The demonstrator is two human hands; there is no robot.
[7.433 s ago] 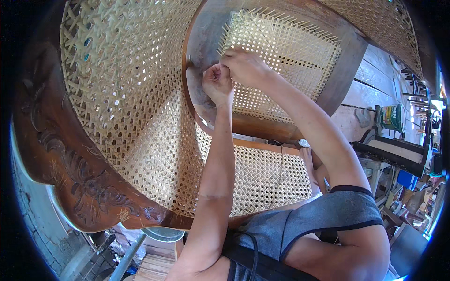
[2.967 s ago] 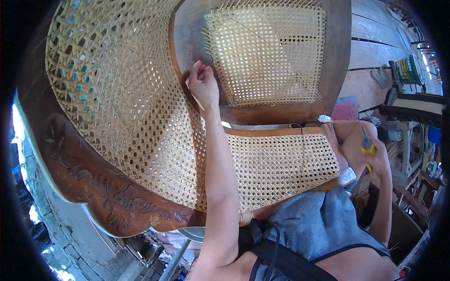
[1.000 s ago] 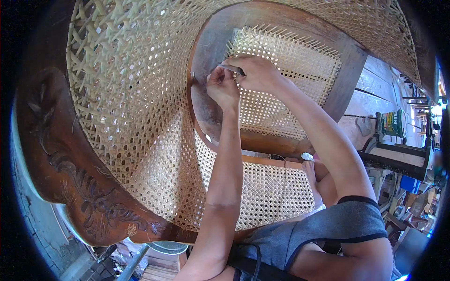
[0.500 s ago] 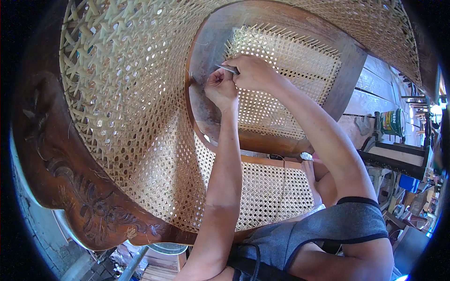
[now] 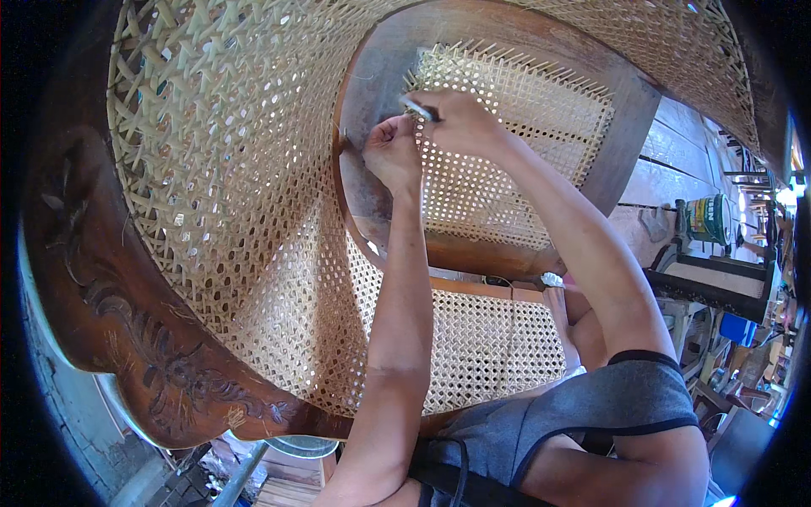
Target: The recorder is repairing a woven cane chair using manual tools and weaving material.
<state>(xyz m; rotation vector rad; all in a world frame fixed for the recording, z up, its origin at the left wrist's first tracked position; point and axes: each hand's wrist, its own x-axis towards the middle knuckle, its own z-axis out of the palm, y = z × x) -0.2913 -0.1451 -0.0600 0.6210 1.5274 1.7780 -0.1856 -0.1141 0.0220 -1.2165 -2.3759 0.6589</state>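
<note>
My right hand (image 5: 463, 125) is closed around a short, slim grey metal tool (image 5: 416, 107), perhaps a blade; its exact kind does not show. My left hand (image 5: 394, 156) is just left of it, its fingers curled and pinched at the left edge of a woven cane panel (image 5: 477, 190); what they hold is too small to make out. The panel lies in a wooden seat frame (image 5: 621, 152). Loose cane ends (image 5: 541, 66) stick up along its far edge.
A curved cane backrest (image 5: 228, 228) with a carved wooden rim (image 5: 144, 355) rises at the left and wraps round the far side. Another cane panel (image 5: 494, 351) lies nearer me. To the right stand a green bucket (image 5: 708, 220) and a dark-framed piece of furniture (image 5: 710, 283).
Both hands have come slightly apart. The right hand with the metal tool has shifted a little right and up, and the tool tilts differently. The left hand has moved slightly left.
</note>
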